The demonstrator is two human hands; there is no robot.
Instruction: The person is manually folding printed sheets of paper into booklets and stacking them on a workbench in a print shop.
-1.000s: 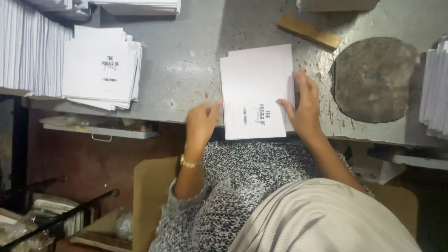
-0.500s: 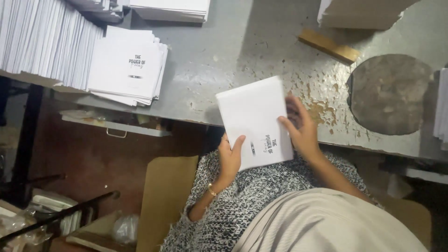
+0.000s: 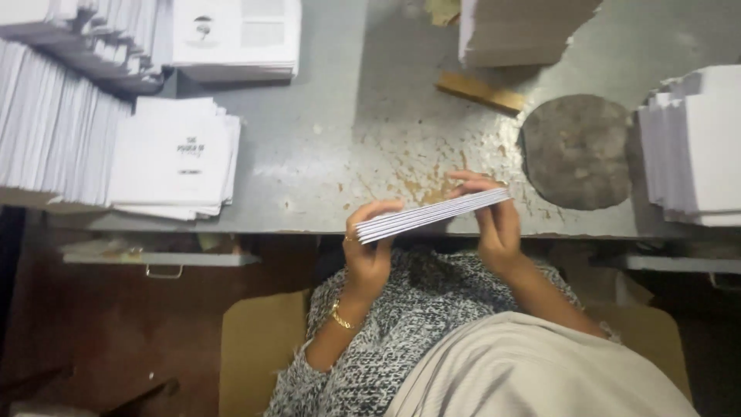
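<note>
Table: a worn grey metal table (image 3: 340, 100) fills the upper part of the view, its paint chipped and rust-spotted near the front edge, with a dark floor and a brown cardboard box below it.
Long row of booklets: a white row of booklets (image 3: 46, 131) stands on edge along the far left of the table.
Right pile: a stack of white sheets (image 3: 695, 147) sits at the right edge, slightly fanned.
Dark disc: a round, rough dark disc (image 3: 579, 150) lies flat on the table, between the right pile and the hands.
Flat stack: a stack of white booklets (image 3: 177, 158) lies near the left front edge, its corners uneven and overhanging a little.
Wooden strip: a short wooden strip (image 3: 478, 91) lies at an angle beyond the disc.
Held bundle: a thin bundle of booklets (image 3: 432, 216) is lifted just above the front edge, seen edge-on and tilted, its right end higher.
Left hand: the left hand (image 3: 369, 251) grips the lower end of the bundle, fingers curled over the top.
Right hand: the right hand (image 3: 494, 224) pinches the higher end from behind.
Risk: the bundle hangs over the table edge, so a loose pinch could likely let booklets slide out and drop to the floor; the tilt would fan them toward the left hand.
</note>
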